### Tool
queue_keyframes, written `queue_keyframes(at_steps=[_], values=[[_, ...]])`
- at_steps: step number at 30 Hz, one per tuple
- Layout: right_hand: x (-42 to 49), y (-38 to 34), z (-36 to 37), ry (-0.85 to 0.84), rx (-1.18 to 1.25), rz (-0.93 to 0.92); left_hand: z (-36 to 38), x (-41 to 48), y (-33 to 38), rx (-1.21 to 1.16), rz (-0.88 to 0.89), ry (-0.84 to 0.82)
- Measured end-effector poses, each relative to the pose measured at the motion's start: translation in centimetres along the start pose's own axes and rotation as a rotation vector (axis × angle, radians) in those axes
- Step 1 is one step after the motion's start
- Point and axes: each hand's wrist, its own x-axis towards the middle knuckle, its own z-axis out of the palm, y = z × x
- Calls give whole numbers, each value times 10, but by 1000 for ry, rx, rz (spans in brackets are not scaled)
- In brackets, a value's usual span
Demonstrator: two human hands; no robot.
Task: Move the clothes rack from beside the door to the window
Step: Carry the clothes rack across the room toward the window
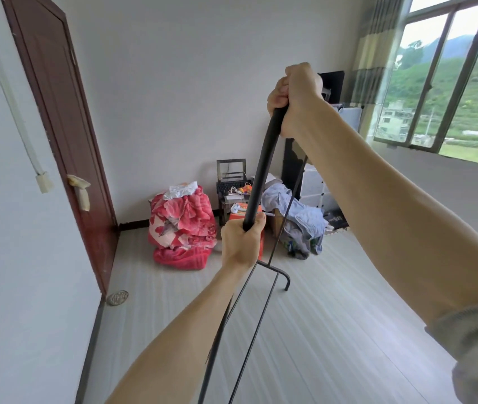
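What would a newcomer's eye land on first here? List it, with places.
Dead centre, both hands hold the black clothes rack pole: the right hand in a closed grip at its top, the left hand lower down. Behind, a red floral blanket bundle sits on the floor near the brown door. The bright window fills the upper right.

Home bedroom, brown door (57,112), curtained window (447,80), red blanket bundle (182,228), clothes pile (299,225)

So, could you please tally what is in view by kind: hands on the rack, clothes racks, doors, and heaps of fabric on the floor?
Hands gripping the rack: 2, the left hand and the right hand
Clothes rack: 1
Door: 1
Fabric heaps: 2, the red blanket and the blue-grey clothes
Total: 6
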Motion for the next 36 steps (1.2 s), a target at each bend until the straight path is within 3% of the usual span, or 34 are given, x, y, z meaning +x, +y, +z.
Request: queue_keyframes(at_steps=[14,25,36], values=[[114,4,8,271,-116,-150,51,111,-60,-109,64,-187],[178,-1,-20,246,-207,-315,104,169,-80,-221,22,-347],[243,-42,-98,283,-531,-477,230,204,-68,-297,-43,-402]])
